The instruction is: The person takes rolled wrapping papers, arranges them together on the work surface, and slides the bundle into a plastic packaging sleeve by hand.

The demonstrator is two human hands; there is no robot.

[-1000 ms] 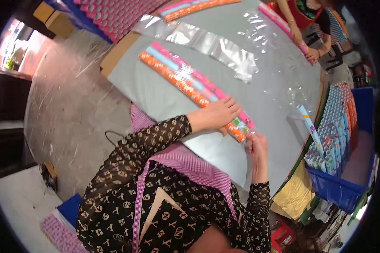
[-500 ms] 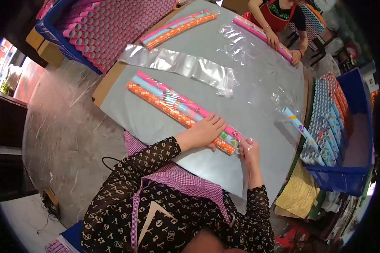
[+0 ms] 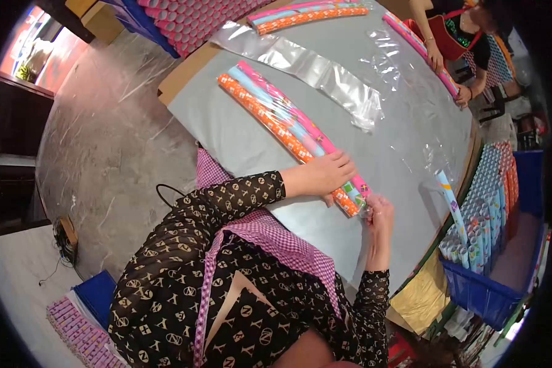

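A bundle of three wrapping paper rolls [image 3: 282, 110], one orange, one light blue and one pink, lies slantwise on the grey-covered table in glossy clear plastic. My left hand [image 3: 326, 173] lies across the bundle near its close end, fingers over the pink roll and thumb by the orange one. At that end, my right hand [image 3: 380, 211] pinches the loose clear plastic film [image 3: 366, 212] just past the roll tips. Its fingertips are closed, partly hiding the film. A flat clear plastic sleeve [image 3: 300, 61] stretches across the table beyond the bundle.
Another three-roll bundle [image 3: 313, 19] lies at the table's far side. A co-worker's hands [image 3: 449, 76] hold a pink roll at far right. One blue roll [image 3: 452, 205] leans at the right edge, beside a blue crate [image 3: 478, 291] of rolls. Pink rolls [image 3: 184, 24] are stacked at upper left.
My view has turned, so the table and bundle appear shifted and tilted more steeply. Both hands keep their places on the bundle's near end, the right still pinching the film.
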